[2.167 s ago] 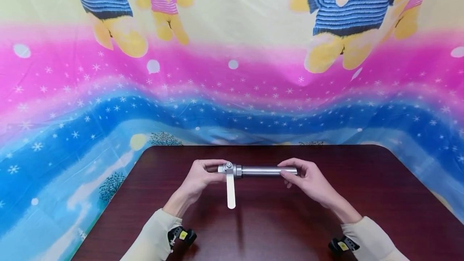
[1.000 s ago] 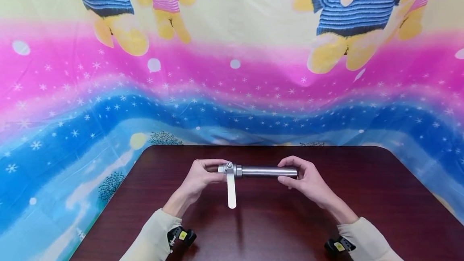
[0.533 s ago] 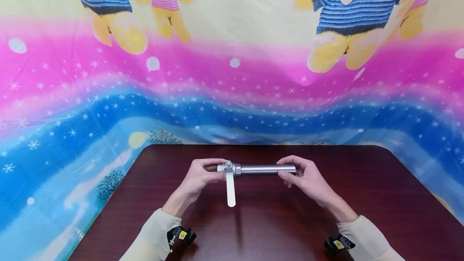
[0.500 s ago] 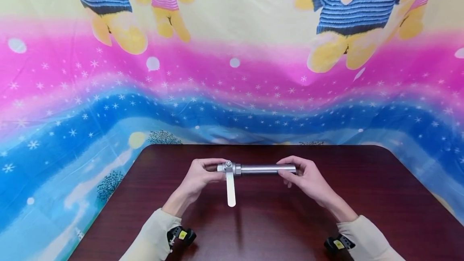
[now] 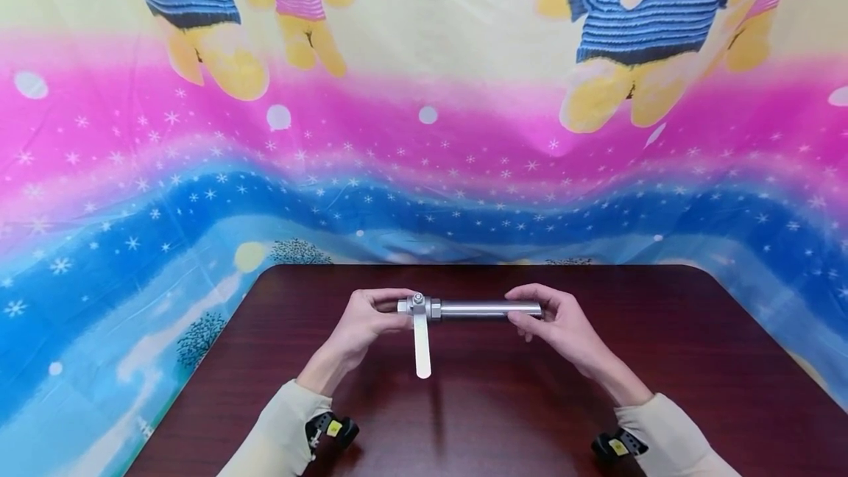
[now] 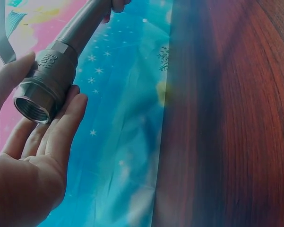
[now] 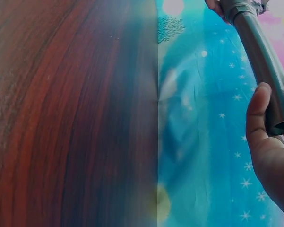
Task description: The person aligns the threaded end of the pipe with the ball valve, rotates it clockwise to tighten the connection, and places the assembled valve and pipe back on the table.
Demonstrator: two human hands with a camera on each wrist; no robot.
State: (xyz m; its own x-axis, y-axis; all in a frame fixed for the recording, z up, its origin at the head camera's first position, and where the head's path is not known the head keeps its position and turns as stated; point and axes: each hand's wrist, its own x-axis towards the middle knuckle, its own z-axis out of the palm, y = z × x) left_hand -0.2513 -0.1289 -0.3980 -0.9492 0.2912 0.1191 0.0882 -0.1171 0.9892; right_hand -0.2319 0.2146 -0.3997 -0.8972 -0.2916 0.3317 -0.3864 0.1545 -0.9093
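A metal ball valve (image 5: 419, 309) with a flat lever handle (image 5: 422, 352) is joined to a straight steel pipe (image 5: 477, 310), held level above the table. My left hand (image 5: 361, 322) grips the valve body at its free end, thumb on the near side and fingers behind. In the left wrist view the valve (image 6: 49, 78) shows its threaded open end, and the lever (image 6: 2, 35) runs off the top left. My right hand (image 5: 559, 322) grips the pipe's right end between thumb and fingers. The right wrist view shows the thumb against the pipe (image 7: 264, 61), near its open end.
A dark reddish wood table (image 5: 503, 418) lies below, with rounded far corners. Behind it hangs a cloth (image 5: 424, 146) printed with bears and snowflakes. Small black devices (image 5: 334, 430) are strapped at both sleeves.
The right thumb and fingers shifted slightly on the pipe's end, spreading apart about a second ago and closing back onto it. The valve and left hand stay nearly in place.
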